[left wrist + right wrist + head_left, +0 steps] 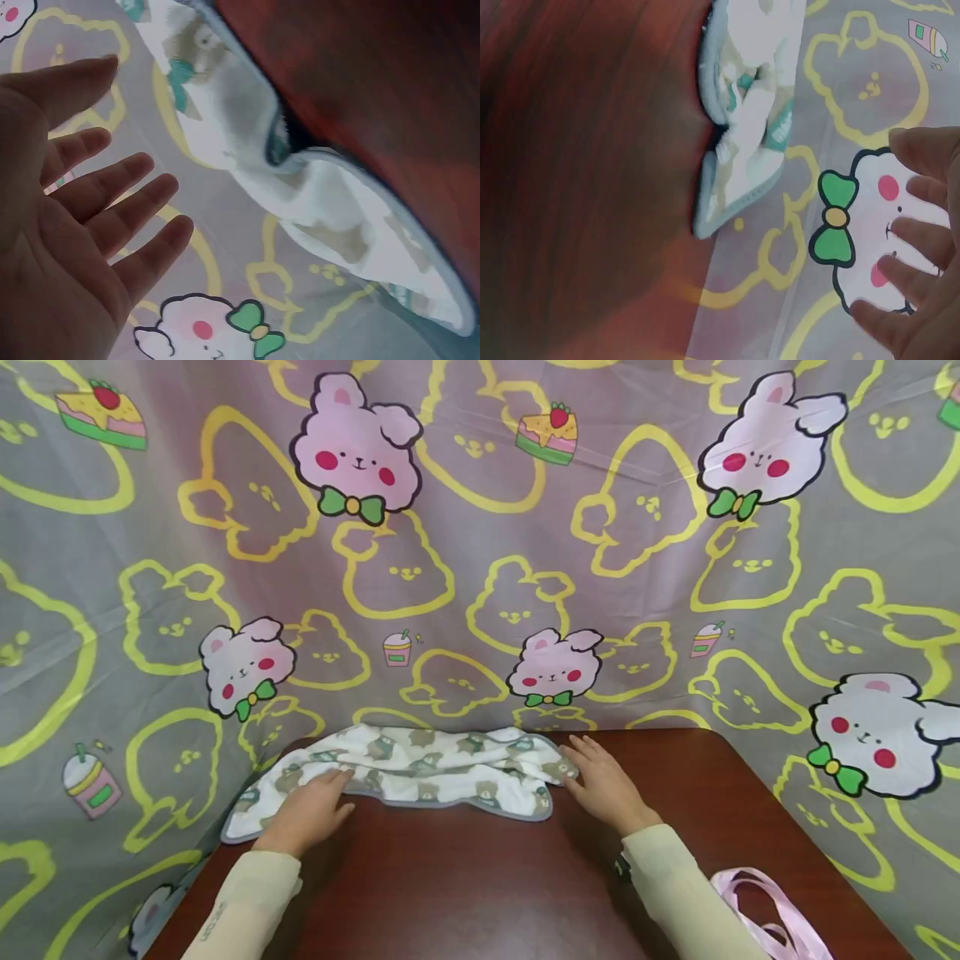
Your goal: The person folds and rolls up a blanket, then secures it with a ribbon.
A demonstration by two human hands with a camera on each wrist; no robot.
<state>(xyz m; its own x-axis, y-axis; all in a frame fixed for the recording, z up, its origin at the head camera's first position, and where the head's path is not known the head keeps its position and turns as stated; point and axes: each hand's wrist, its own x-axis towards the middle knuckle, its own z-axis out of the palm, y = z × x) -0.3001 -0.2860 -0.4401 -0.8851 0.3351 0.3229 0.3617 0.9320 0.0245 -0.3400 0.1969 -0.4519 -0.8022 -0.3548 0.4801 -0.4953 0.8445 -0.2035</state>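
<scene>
A white cloth (450,787) with brown bears, green accents and a grey bound edge lies rumpled across the far side of the table. My left hand (311,810) is over its left part in the head view, fingers stretched forward. From the left wrist, that hand (82,210) shows spread fingers holding nothing, with the cloth (240,127) off to their right. Beside the cloth's right end, my right hand (611,789) reaches out with straight fingers. The right wrist view has this hand (922,255) apart from the cloth (754,112), its palm holding nothing.
The dark reddish-brown table (450,877) has rounded far corners. A pink ribbon-like strap (780,910) lies looped at the near right, beside my right sleeve. Behind and around the table hangs a grey curtain (465,527) printed with rabbits and yellow outlines.
</scene>
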